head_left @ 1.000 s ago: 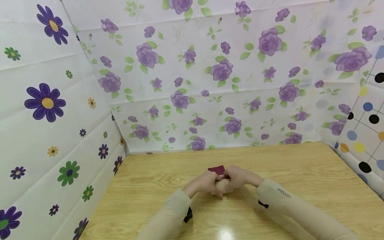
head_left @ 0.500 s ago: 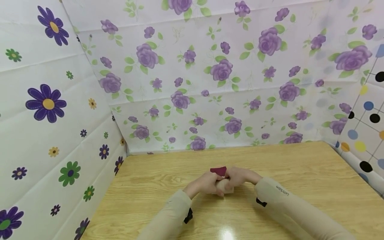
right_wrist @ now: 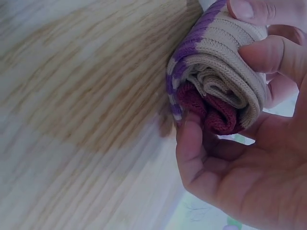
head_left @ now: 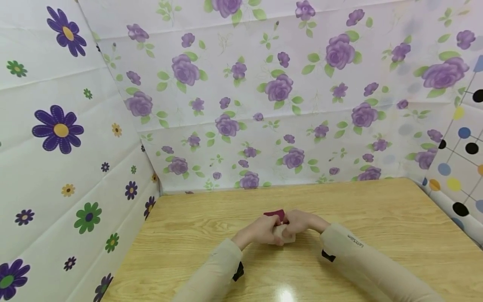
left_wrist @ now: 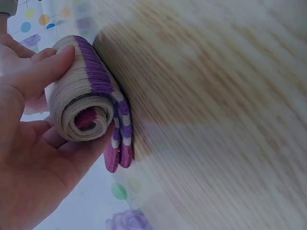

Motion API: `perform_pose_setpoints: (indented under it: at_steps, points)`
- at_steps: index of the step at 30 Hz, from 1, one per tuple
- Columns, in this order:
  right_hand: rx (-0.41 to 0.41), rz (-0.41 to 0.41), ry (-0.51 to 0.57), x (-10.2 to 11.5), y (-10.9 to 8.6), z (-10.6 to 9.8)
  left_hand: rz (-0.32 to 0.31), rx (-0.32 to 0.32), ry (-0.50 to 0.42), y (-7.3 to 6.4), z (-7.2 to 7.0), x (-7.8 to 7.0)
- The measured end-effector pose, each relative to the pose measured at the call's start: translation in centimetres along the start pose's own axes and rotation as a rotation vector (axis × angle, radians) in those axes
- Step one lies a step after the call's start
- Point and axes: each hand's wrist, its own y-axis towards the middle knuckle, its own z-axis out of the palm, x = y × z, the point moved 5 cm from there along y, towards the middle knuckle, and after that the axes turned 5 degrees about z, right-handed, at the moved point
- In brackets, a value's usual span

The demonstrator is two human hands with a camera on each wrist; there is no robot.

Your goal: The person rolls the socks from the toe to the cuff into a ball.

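A pair of ribbed beige socks (left_wrist: 72, 88), with purple bands and magenta toe ends, is partly rolled up on the table. My left hand (head_left: 263, 230) grips one end of the roll, thumb over the top and fingers underneath. At the other end my right hand (head_left: 299, 221) holds it the same way, with a fingertip by the dark red fold (right_wrist: 220, 115) inside the roll. The flat magenta ends (left_wrist: 118, 157) stick out beyond the roll, lying along the tabletop. In the head view, both hands hide much of the sock roll (head_left: 284, 233).
The wood-grain table (head_left: 196, 251) spreads around both hands. A rose-patterned sheet (head_left: 234, 96) hangs along its far edge. A flower-print sheet (head_left: 94, 176) borders the left side, and a dotted sheet (head_left: 458, 167) the right.
The hands and roll have shifted slightly to the right. Less of the dark red end shows past the hands than a second ago. Both hands keep their hold.
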Motion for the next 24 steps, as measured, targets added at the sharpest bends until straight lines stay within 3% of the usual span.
perform_pose_setpoints:
  at_steps: [11, 18, 24]
  points:
    - [-0.067, -0.214, -0.003, -0.2, -1.8, -0.3, 0.049, 0.053, 0.078, 0.8, -0.5, -0.4]
    - [-0.155, -0.205, -0.011, 0.3, -2.3, 0.1, 0.036, 0.079, 0.059, 1.5, -0.5, 0.0]
    - [-0.335, -0.175, -0.101, 1.2, -2.8, 0.4, -0.008, 0.067, -0.039, 1.5, -0.3, 0.4]
